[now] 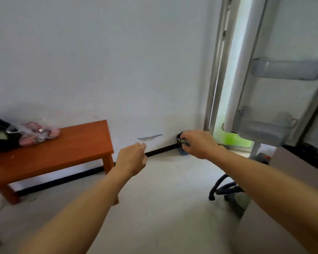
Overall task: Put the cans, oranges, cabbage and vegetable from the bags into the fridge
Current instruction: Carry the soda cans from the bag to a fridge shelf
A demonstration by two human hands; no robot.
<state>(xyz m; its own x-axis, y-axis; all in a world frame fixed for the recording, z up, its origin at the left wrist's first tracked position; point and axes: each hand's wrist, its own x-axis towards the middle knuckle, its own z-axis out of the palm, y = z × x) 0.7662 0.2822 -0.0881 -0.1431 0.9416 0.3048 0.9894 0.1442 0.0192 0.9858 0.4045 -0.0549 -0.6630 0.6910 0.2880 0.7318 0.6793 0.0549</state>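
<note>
Can in transit toward the open white fridge door.
Right hand wraps a dark, blue-based metal can below-left of the door — rigid, smooth, likely slippery; grip the sidewall. Left hand loosely curled, holding nothing.

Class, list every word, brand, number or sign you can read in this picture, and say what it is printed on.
None can be read.
Can in the right hand: green and blue markings, too blurred to read.
Cans in the clear bag on the bench: too small and blurred.
</note>
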